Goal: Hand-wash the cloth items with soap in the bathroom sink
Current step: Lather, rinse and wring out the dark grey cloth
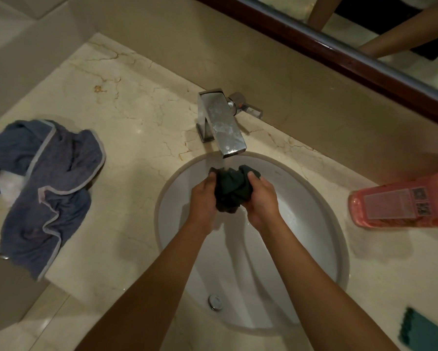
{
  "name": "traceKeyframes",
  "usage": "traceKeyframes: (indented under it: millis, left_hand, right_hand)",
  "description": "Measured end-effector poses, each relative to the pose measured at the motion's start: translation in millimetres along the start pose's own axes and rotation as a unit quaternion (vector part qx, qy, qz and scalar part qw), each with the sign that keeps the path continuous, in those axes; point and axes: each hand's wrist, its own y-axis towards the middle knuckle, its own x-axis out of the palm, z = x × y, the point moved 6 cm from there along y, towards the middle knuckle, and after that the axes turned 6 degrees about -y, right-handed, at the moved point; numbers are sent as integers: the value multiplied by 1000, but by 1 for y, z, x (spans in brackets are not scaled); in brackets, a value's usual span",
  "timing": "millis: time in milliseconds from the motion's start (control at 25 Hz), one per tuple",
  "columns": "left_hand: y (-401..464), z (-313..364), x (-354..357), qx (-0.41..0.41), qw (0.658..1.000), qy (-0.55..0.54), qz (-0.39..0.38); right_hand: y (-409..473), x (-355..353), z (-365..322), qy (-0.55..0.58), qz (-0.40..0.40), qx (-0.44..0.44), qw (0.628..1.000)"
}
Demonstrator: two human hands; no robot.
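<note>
Cloth: dark green bunched cloth (232, 191) under the chrome square tap (223, 122), above the white oval sink (314, 224).
Grip: left hand (204, 198) and right hand (261, 201) both clutch it.
Hidden: cloth's lower folds behind fingers; pink bottle (400, 201) cut off on the marble table (126, 102).

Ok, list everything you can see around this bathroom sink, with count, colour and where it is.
dark cloth: one, dark green, bunched under the running faucet
faucet: one, chrome, behind the sink
sink: one, white, centre
blue cloth: one, grey-edged, counter left
soap bottle: one, pink, lying on counter right
teal cloth: one, bottom right corner
counter: one, beige marble
mirror: one, dark-framed, top right
left hand: grips dark cloth
right hand: grips dark cloth
</note>
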Motion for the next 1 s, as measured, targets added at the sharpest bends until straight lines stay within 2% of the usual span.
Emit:
traceKeyframes:
  millis: [80, 160, 240, 360, 480, 560, 720, 800, 1000]
  left_hand:
    - [-2, 1, -4, -7, 996, -79, 30]
    - [-1, 7, -6, -18, 989, -143, 41]
    - [2, 13, -1, -29, 984, -173, 31]
    - [-3, 15, 11, -69, 984, -161, 8]
    - [-2, 11, 18, -74, 988, -134, -26]
    - [1, 12, 17, -59, 991, -119, -27]
    - [6, 10, 5, -37, 996, -73, 28]
    - [6, 8, 4, -36, 997, -57, 41]
    - [11, 8, 7, -26, 996, -46, 77]
  right_hand:
    - [4, -8, 6, 63, 29, 35, 997]
    - [5, -10, 12, 125, 25, 81, 988]
    - [5, -7, 15, 86, -17, 99, 991]
    - [1, 7, 20, 11, -101, 97, 990]
    - [-3, 19, 21, 32, -143, 108, 983]
    - [1, 21, 20, 35, -127, 94, 987]
    - [8, 18, 12, 25, -57, 26, 998]
    - [7, 17, 11, 37, -24, 25, 999]
    - [8, 23, 21, -14, 39, 40, 998]
